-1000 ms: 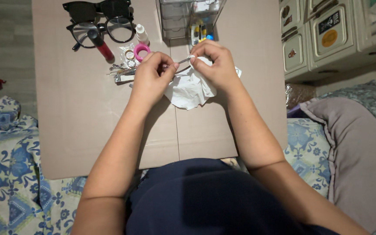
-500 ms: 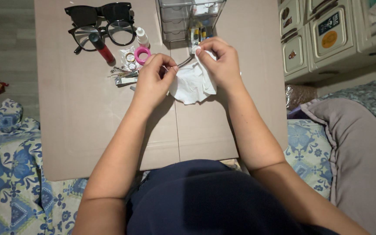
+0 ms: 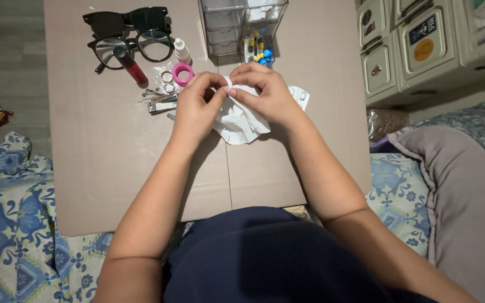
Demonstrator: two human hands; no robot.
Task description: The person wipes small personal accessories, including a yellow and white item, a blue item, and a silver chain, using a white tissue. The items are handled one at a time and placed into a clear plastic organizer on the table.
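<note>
Since the earlier frame both hands came closer together over the beige table (image 3: 102,146), and now the right hand (image 3: 268,98) and left hand (image 3: 197,106) pinch the white tissue (image 3: 237,123) between their fingertips, near the pink ring (image 3: 183,72)

A beige low table (image 3: 113,168) carries everything. Just beyond the left hand (image 3: 195,109) lie a pink ring-shaped roll (image 3: 183,72), a small clear packet of rings (image 3: 166,76) and a cluster of small metal tools (image 3: 157,98), the tools touching one another. Farther out from that hand sit clear-lensed black glasses (image 3: 136,45), dark sunglasses (image 3: 127,18), a red tube (image 3: 130,63) across the clear pair, and a small white dropper bottle (image 3: 182,50). Beyond the right hand (image 3: 265,95) stands a clear drawer organizer (image 3: 242,25). A crumpled white tissue (image 3: 237,123) is under both hands.
</note>
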